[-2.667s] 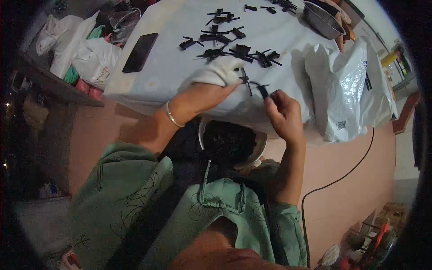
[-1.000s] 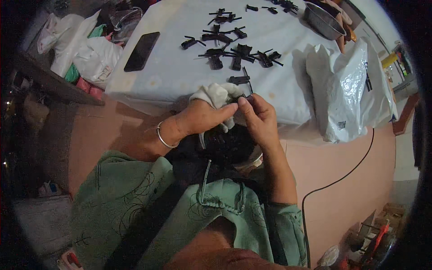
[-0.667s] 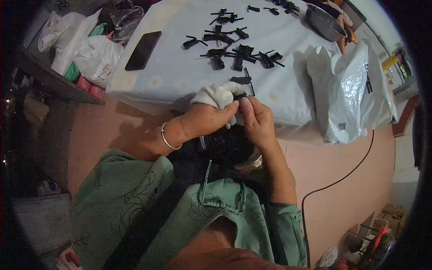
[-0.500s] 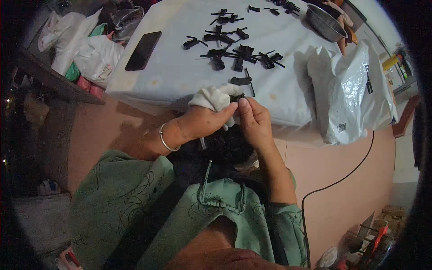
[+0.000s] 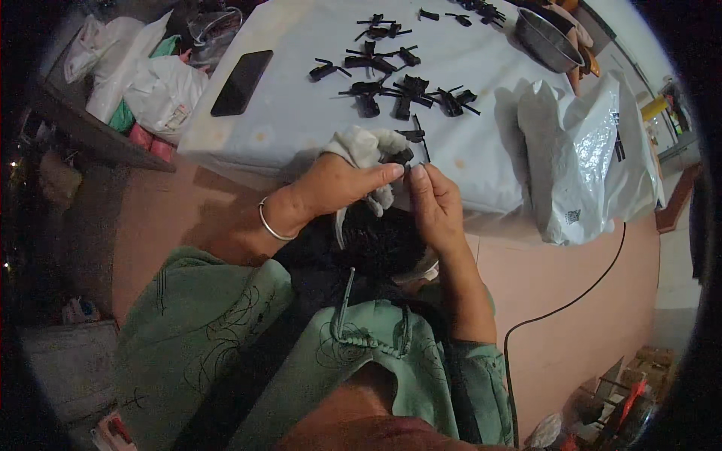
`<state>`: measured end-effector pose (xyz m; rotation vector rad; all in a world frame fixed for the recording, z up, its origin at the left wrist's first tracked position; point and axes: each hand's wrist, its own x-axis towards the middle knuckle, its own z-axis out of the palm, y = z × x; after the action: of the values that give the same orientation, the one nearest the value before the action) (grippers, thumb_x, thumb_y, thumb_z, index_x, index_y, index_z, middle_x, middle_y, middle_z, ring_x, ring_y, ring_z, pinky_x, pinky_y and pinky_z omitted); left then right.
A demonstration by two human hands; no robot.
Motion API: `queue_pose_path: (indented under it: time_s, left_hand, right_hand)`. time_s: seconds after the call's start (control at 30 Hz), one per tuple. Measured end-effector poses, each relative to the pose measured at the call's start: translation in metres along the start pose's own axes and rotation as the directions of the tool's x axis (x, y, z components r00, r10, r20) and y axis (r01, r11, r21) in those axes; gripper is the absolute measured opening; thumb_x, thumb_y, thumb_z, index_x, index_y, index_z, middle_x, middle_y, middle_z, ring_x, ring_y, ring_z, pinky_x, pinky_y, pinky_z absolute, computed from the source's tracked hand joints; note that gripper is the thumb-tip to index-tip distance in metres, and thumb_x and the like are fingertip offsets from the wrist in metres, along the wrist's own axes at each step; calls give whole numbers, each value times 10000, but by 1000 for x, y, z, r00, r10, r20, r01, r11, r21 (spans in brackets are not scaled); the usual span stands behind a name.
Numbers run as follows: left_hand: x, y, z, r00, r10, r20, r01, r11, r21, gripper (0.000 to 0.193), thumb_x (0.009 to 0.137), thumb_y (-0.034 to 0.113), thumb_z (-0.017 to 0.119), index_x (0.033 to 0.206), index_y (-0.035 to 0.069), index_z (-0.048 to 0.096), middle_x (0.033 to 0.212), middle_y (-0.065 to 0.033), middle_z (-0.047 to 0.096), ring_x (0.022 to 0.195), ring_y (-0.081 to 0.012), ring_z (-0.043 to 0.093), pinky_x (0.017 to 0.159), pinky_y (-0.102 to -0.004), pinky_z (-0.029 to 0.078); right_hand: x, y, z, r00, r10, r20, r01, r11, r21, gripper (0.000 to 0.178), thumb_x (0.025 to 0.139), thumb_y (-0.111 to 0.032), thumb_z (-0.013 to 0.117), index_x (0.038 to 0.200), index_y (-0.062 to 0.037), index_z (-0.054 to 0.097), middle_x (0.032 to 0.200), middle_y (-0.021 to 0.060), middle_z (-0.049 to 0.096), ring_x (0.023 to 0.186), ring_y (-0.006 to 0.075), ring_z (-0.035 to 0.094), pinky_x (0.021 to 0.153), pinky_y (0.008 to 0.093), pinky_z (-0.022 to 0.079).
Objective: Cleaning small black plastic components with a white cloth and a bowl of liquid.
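Note:
My left hand point(image 5: 335, 184), its fingers covered by a white glove point(image 5: 363, 146) and its thumb bare, is closed around a small black plastic part point(image 5: 404, 157) at the table's near edge. Beside it my bare right hand point(image 5: 438, 203) is closed, thumb and fingertips pinched together by the part; what it pinches is too small to make out. Just beyond my fingers lies a black piece with a thin bar point(image 5: 421, 137), partly covered by the glove. Several similar black parts with thin arms point(image 5: 412, 90) are spread farther back on the white cloth.
On the white-covered table point(image 5: 481, 161), a black phone point(image 5: 242, 84) lies left and a metal bowl point(image 5: 547, 41) stands back right. A white plastic bag point(image 5: 560, 169) is at the right edge. Filled bags point(image 5: 162, 98) sit far left. A black cable point(image 5: 560, 306) crosses the floor.
My hands have come slightly apart, and my left thumb now stretches toward the right. The black part in the glove shows more. The parts on the table lie as before.

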<state>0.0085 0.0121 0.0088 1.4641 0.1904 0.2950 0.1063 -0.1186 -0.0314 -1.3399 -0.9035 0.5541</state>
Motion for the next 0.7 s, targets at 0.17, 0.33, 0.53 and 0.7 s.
queue_pose_path:
  time_s: [0.17,0.33,0.53,0.7]
  left_hand:
    - [0,-3,4,999,-12,39,7,993,120,255,808,28,559,1056,-21,524,791,-25,582,586,-60,540,507,-200,454]
    - [-7,-5,7,989,149,15,-134,837,531,235,809,48,547,1028,-36,535,835,-54,587,649,-97,560,572,-234,471]
    - [-4,-6,10,890,430,149,-368,487,792,225,808,50,525,1025,-10,534,905,-90,578,818,-142,545,705,-308,460]
    - [-3,-16,1,969,243,-49,-208,904,374,326,832,61,526,1147,41,445,899,-11,538,762,-69,503,629,-218,440]
  right_hand:
    - [1,1,1,1000,26,16,-25,1000,-9,294,925,-249,434,721,-44,490,643,-75,419,606,20,336,518,181,297]
    - [-1,7,5,1000,-2,-16,2,1000,-10,298,925,-263,431,736,-48,515,641,-61,455,591,19,349,509,178,312]
    - [-1,1,18,993,114,-37,-100,957,273,260,927,-234,423,796,-29,514,631,-36,421,586,64,362,522,224,341]
    - [3,-1,1,997,-44,-60,34,986,-165,203,892,-188,482,867,5,542,719,-9,535,680,73,490,615,204,398]
